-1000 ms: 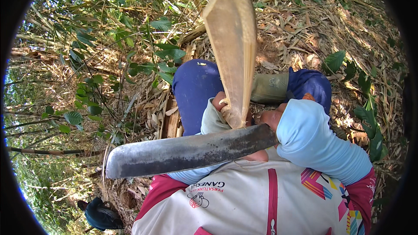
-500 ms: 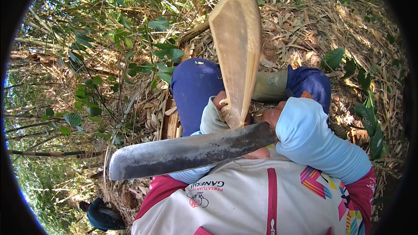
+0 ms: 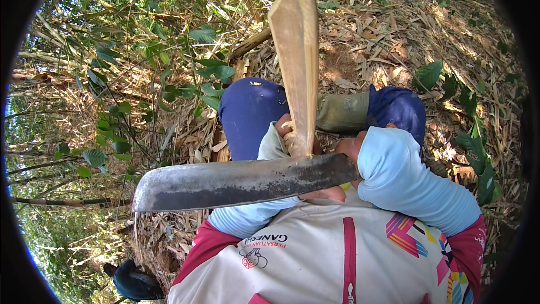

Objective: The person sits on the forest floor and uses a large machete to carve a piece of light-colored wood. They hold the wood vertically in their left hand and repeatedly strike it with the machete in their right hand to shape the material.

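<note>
A pale, carved wooden piece (image 3: 293,50) stands up from my lap, broad and pointed at its far end and narrow toward me. My left hand (image 3: 284,125) is closed round its narrow end, partly hidden behind wood and blade. Across that end lies a machete (image 3: 225,184), its dark, worn blade reaching left and touching or almost touching the wood. My right hand (image 3: 350,146) is closed at the blade's right end, on the machete's handle, which is mostly hidden by the hand and light-blue sleeve. Small curled shavings cling to the wood near my left fingers.
My bent legs in blue trousers (image 3: 250,115) and an olive boot (image 3: 343,111) lie beyond my hands. Dry leaf litter (image 3: 388,39) covers the ground. Leafy stems (image 3: 211,71) stand at left and right. A dark shoe or cloth item (image 3: 135,281) shows at lower left.
The machete blade has shifted slightly left, and its tip has risen in the picture. The wooden piece has turned, and its far end has moved left, showing a narrower face.
</note>
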Tool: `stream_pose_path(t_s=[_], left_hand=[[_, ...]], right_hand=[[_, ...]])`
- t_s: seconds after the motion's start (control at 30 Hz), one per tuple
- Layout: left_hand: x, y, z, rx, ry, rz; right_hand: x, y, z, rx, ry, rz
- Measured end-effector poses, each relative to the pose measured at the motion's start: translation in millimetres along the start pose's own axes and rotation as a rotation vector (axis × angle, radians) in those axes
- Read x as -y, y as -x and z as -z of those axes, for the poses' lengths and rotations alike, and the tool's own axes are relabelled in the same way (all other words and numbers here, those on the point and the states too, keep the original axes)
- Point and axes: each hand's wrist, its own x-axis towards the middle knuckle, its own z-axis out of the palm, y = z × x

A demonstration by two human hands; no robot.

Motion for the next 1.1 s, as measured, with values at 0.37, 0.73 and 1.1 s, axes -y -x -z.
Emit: stream_pose_path(t_s=[0.37,0.73,1.1], left_hand=[[7.3,-7.3,7.9,0.151,0.063,-0.119],[1.3,-1.1,-4.3,-0.016,0.176,-0.08],[-6.9,2.4,-5.3,-0.019,0.275,0.072]], right_hand=[[-2.3,-0.4,-2.6,-0.04,0.037,0.062],[6.0,-5.0,-2.0,0.127,-0.021,-0.086],[3.0,-2.6,-10.8,-0.01,-0.024,-0.004]])
